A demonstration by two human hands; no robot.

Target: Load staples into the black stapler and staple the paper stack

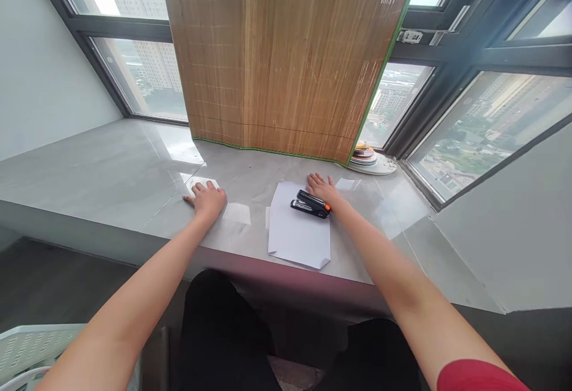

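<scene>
A stack of white paper (298,239) lies on the grey stone ledge (111,164), its lower corners slightly curled. On its upper right part rests a black stapler (310,204) with an orange piece at one end. My right hand (322,188) lies flat with fingers spread at the upper right edge of the paper, its wrist beside the stapler's orange end. My left hand (206,201) rests palm down on the ledge, left of the paper, fingers apart. Under its fingertips is a flat white patch (192,183); whether it is paper or a reflection is unclear.
A bamboo blind (286,57) with green edging hangs over the back of the ledge. Several stacked plates (375,164) stand in the right corner by the windows. A pale green basket (40,343) is at the lower left. My knees are below the ledge's front edge.
</scene>
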